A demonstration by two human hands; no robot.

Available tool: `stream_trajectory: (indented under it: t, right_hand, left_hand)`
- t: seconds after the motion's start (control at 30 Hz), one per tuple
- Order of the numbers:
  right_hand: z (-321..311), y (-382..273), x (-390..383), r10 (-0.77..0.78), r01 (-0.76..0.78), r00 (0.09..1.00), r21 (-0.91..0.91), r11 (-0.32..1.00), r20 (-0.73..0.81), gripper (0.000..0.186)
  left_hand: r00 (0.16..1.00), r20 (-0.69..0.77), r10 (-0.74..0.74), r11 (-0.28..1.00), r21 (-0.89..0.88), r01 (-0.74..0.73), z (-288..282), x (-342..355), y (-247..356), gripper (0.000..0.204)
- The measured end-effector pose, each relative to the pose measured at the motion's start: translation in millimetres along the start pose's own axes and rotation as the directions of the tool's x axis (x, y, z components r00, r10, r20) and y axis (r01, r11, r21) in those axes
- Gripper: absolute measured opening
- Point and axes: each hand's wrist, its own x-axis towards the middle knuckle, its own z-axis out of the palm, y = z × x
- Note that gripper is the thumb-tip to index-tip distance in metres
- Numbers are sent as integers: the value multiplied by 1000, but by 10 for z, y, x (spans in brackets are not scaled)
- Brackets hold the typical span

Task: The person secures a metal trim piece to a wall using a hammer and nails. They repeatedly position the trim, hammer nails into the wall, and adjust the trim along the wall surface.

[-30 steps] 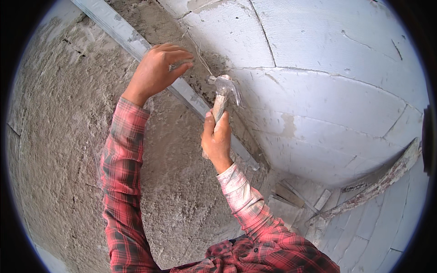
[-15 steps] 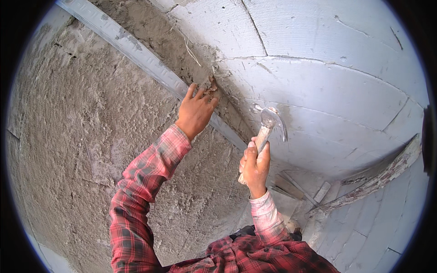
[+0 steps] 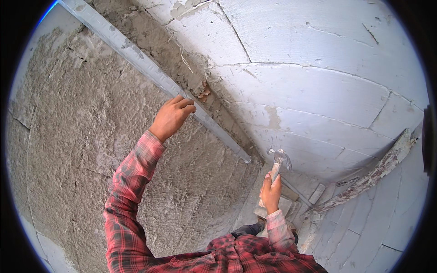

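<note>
My left hand (image 3: 172,117) has its fingers curled over the long metal strip (image 3: 129,56), which runs diagonally along the rough grey mortared wall (image 3: 79,136) beside the corner. A crumbly reddish patch (image 3: 205,93) shows just above those fingers. Lower and to the right, my right hand (image 3: 271,194) holds a claw hammer (image 3: 281,159) by its pale, dirty handle, head upward, away from the strip.
The white block wall (image 3: 309,91) meets the mortared wall at the corner, where loose wires (image 3: 184,61) hang. A weathered plank (image 3: 364,183) crosses the right side. Boards and a small block (image 3: 317,193) lie low near my feet.
My left hand has come down along the strip and now rests on it, fingers curled. My right hand with the hammer has moved right and down, away from the strip.
</note>
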Motion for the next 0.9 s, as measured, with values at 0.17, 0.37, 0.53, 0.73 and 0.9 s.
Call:
stream_trajectory:
  t: [0.17,0.37,0.53,0.73,0.9]
  right_hand:
    - [-229,527,-174,-82,90,996,-285,954,40,32]
    - [-442,771,-434,39,7,995,-465,885,88,35]
    - [-490,816,-521,131,-64,985,-475,878,110,36]
    - [-293,977,-379,56,33,984,-478,877,169,36]
    - [-539,1721,-213,183,70,952,-758,649,244,48]
  left_hand:
    - [998,-27,-64,987,-151,59,-97,-206,-44,17]
    - [980,-40,-197,930,-325,174,-93,-299,-32,14]
    - [888,50,-456,586,-735,343,-46,-249,-116,10]
    - [632,-42,-773,427,-773,470,306,-37,93,21]
    - [453,210,-866,-115,-967,228,441,110,210,20]
